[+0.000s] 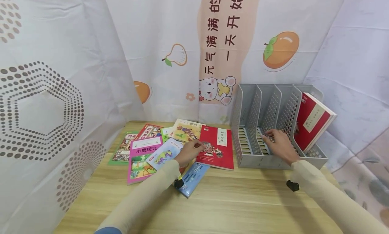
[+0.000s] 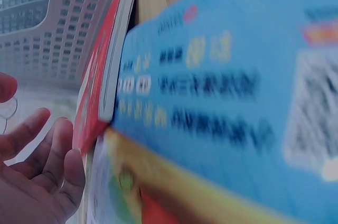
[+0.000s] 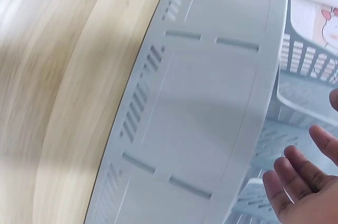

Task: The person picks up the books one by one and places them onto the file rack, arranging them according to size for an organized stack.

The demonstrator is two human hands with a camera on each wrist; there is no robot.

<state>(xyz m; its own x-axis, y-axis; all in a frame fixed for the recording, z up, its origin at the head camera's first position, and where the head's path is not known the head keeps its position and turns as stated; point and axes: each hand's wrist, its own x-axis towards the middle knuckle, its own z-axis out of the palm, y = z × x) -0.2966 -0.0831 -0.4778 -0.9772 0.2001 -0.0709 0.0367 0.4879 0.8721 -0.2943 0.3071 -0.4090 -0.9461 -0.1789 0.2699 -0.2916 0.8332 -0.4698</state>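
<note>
In the head view my left hand (image 1: 190, 152) hovers by the left edge of a red book (image 1: 223, 149), its loosely bent fingers holding nothing. The left wrist view has those fingers (image 2: 55, 152) close to the red book's cover (image 2: 100, 76); contact is unclear. A blue book (image 1: 194, 180) with a printed code lies under that forearm. My right hand (image 1: 281, 146) is over the front of a grey file rack (image 1: 258, 161), near its middle compartments. The right wrist view gives its fingers (image 3: 296, 174) as relaxed and bare. Another red book (image 1: 314, 122) leans in the rack's rightmost compartment.
Left of the red book, several booklets overlap: a pink one (image 1: 144, 159), a pale blue one (image 1: 165, 154), a cream one (image 1: 185, 129) and a green-edged one (image 1: 123, 149). Printed curtains (image 1: 170, 92) hang behind and beside the wooden table (image 1: 231, 200).
</note>
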